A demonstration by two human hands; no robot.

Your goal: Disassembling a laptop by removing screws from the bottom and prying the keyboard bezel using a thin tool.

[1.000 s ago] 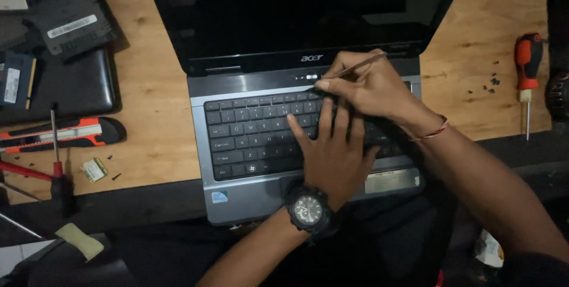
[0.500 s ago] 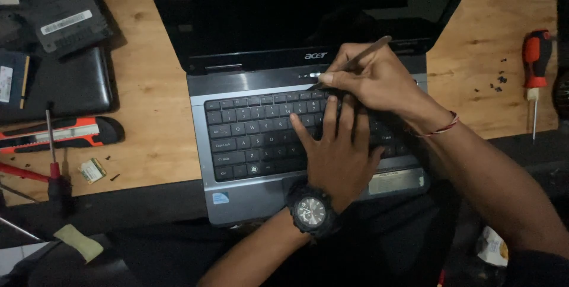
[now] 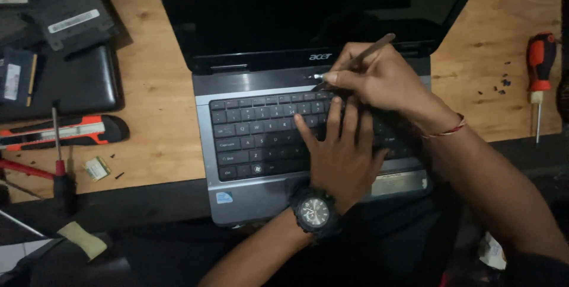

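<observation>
Nearest the camera, left hand (image 3: pixel 341 154) with a black wristwatch (image 3: pixel 314 211), lying flat with fingers spread on the keys of the laptop keyboard (image 3: pixel 261 133), holding nothing, only pressing down. Just beyond it and touching across its fingertips, right hand (image 3: pixel 379 79) with a thin red bracelet at the wrist, fingers pinched tight around a slim brown pry tool (image 3: pixel 361 59); tool tilted, far end up toward the dark screen (image 3: pixel 284 8), near tip down at the silver strip just above the top row of keys, at the upper edge of the keyboard. Under both hands, open grey laptop (image 3: pixel 249 195), palm rest toward the camera, lid raised away from it, on a wooden table (image 3: pixel 160 97). Well to the left of the left hand, an orange-and-black utility knife (image 3: pixel 65 130), a red-handled screwdriver (image 3: pixel 56 151) standing across it, a small greenish chip (image 3: pixel 96 168) near the table's front edge. Farther left and beyond, a flat black device (image 3: pixel 65 85) with dark covers (image 3: pixel 71 20) stacked on it. Well to the right of the right hand, a red-and-black screwdriver (image 3: pixel 538 74) lying lengthwise, with tiny black screws (image 3: pixel 504 79) scattered just beside it.
</observation>
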